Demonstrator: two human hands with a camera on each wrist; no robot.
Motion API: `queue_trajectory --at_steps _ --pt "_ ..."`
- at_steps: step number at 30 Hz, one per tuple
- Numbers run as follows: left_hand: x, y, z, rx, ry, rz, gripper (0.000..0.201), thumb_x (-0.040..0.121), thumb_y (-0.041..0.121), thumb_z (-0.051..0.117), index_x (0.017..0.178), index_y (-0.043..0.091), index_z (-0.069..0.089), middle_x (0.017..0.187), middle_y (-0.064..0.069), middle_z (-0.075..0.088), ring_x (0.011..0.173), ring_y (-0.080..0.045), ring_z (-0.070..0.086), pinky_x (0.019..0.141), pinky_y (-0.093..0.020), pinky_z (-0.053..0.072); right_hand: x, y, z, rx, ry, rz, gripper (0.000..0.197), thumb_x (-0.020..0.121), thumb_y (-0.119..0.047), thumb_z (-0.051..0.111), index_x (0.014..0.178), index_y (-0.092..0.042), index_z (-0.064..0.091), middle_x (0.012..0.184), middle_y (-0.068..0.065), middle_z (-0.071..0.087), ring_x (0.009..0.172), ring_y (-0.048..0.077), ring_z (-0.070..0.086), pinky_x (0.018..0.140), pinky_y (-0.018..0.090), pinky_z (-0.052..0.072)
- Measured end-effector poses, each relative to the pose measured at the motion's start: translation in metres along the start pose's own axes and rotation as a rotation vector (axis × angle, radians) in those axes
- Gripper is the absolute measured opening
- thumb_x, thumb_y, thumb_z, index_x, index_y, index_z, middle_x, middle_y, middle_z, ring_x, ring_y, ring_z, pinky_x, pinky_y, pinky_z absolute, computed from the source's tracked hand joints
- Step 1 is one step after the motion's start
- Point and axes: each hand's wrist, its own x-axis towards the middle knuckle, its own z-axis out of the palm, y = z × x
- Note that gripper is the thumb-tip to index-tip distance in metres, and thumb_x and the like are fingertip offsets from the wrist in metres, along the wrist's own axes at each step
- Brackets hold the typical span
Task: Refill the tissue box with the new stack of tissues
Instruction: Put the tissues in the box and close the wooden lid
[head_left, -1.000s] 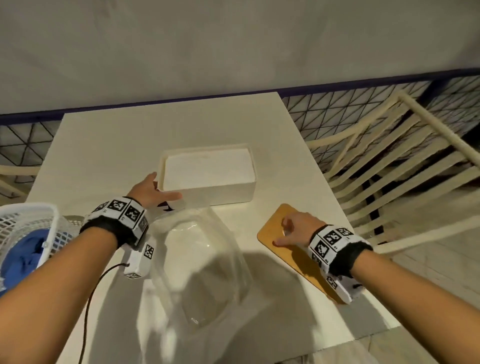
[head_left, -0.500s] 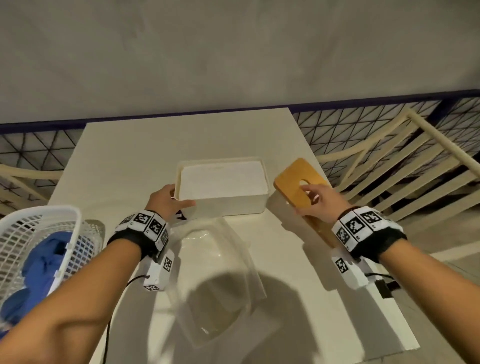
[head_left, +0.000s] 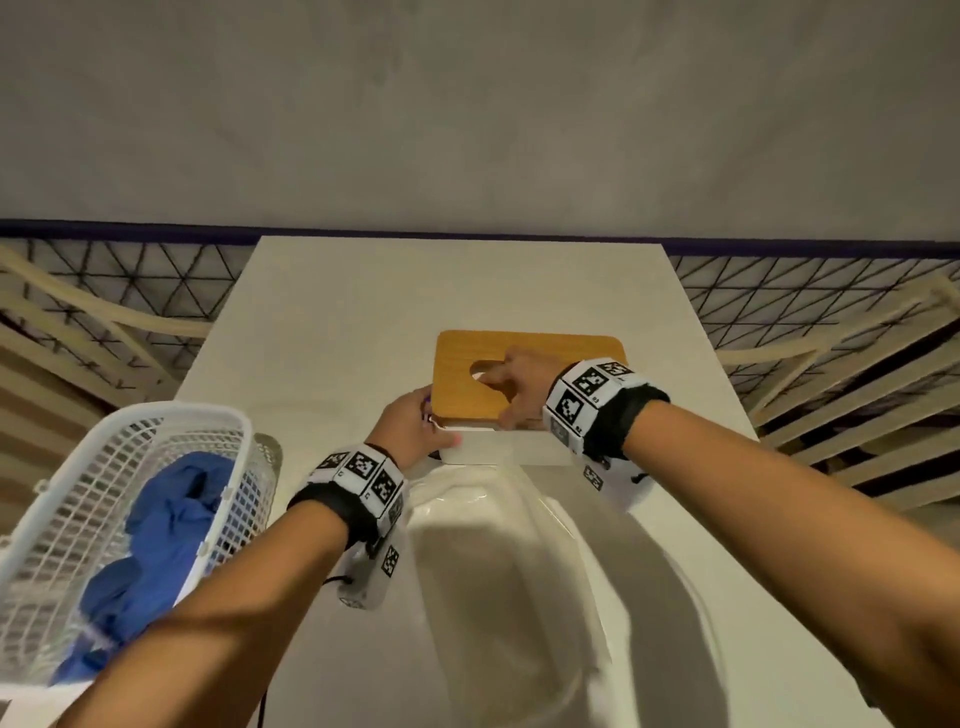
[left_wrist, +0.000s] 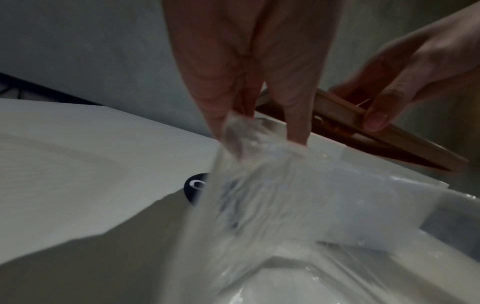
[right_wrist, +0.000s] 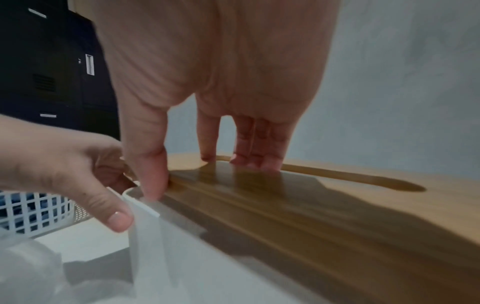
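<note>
Lid (head_left: 524, 374) now sits over the box (head_left: 498, 451), carried there by right hand (head_left: 519, 387), thumb and fingers gripping it; left hand (head_left: 413, 431) clasps the box corner. Left wrist view shows the lid's near edge not yet seated.

Wooden lid (head_left: 524, 374) lies on white box (head_left: 511, 451), mid-table (head_left: 363, 312). Right hand (head_left: 522, 384) grips lid, fingers at its oval slot. Left hand (head_left: 413, 431) holds box's left corner. Clear plastic wrapper (head_left: 498, 545) just nearer. White basket (head_left: 78, 499) with blue cloth (head_left: 161, 530) at left.

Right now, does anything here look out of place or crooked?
The wooden lid isn't seated: in the left wrist view it tilts above the box rim, held by the right hand. An empty clear wrapper lies loose in front.
</note>
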Motion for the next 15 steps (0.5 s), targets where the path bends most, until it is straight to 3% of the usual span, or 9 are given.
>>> queue_trajectory --at_steps 1,3,6,8,11,13,15 --pt "0.001 -0.001 -0.001 -0.002 -0.006 0.013 0.050 0.076 0.005 0.071 0.123 0.008 0.054 0.102 -0.005 0.064 0.087 -0.012 0.051 0.078 -0.017 0.037 0.005 -0.002 0.002 -0.013 -0.026 -0.004 0.066 0.078 -0.029 0.068 0.137 -0.018 0.040 0.127 0.015 0.043 0.118 0.031 0.044 0.091 0.032 0.040" --pt "0.003 -0.004 -0.002 -0.015 -0.011 0.029 0.048 0.075 0.006 0.072 0.120 0.005 0.056 0.088 -0.001 0.061 0.084 -0.012 0.051 0.077 -0.018 0.037 0.011 -0.003 0.004 -0.031 -0.066 -0.013 0.066 0.078 -0.029 0.069 0.137 -0.015 0.041 0.123 0.014 0.046 0.116 0.030 0.046 0.089 0.030 0.040" --pt "0.005 -0.008 -0.003 -0.068 -0.023 0.020 0.050 0.075 0.001 0.072 0.122 0.004 0.054 0.071 0.011 0.051 0.067 -0.003 0.052 0.060 -0.002 0.040 0.014 -0.001 0.004 -0.041 -0.082 -0.018 0.065 0.078 -0.028 0.069 0.135 -0.011 0.043 0.116 0.013 0.051 0.112 0.029 0.051 0.087 0.029 0.043" --pt "0.004 -0.010 -0.003 -0.109 -0.039 0.023 0.053 0.075 -0.003 0.071 0.124 0.003 0.052 0.071 0.013 0.050 0.064 0.005 0.051 0.055 0.002 0.043 0.014 -0.001 0.004 -0.063 -0.089 -0.027 0.061 0.078 -0.028 0.069 0.131 -0.010 0.047 0.118 0.015 0.053 0.109 0.030 0.052 0.090 0.033 0.045" --pt "0.004 -0.011 -0.003 -0.135 -0.042 0.029 0.055 0.074 -0.004 0.071 0.125 0.002 0.052 0.071 0.012 0.050 0.062 0.007 0.052 0.055 0.003 0.042 0.015 0.000 0.004 -0.083 -0.083 -0.041 0.057 0.076 -0.030 0.070 0.126 -0.010 0.052 0.117 0.014 0.053 0.109 0.031 0.053 0.089 0.036 0.046" --pt "0.004 -0.009 -0.004 -0.152 -0.049 0.023 0.059 0.073 -0.005 0.071 0.128 0.003 0.050 0.073 0.012 0.051 0.059 0.009 0.053 0.055 0.003 0.041 0.014 0.001 0.003 -0.090 -0.076 -0.041 0.062 0.076 -0.031 0.069 0.131 -0.013 0.047 0.120 0.012 0.049 0.111 0.029 0.051 0.089 0.034 0.044" --pt "0.003 -0.008 -0.005 -0.164 -0.048 0.015 0.066 0.073 -0.003 0.072 0.133 0.005 0.045 0.080 0.011 0.054 0.067 0.007 0.054 0.055 0.004 0.042 0.014 0.003 0.003 -0.099 -0.085 -0.033 0.066 0.077 -0.031 0.068 0.136 -0.016 0.041 0.121 0.011 0.048 0.112 0.028 0.049 0.086 0.031 0.042"
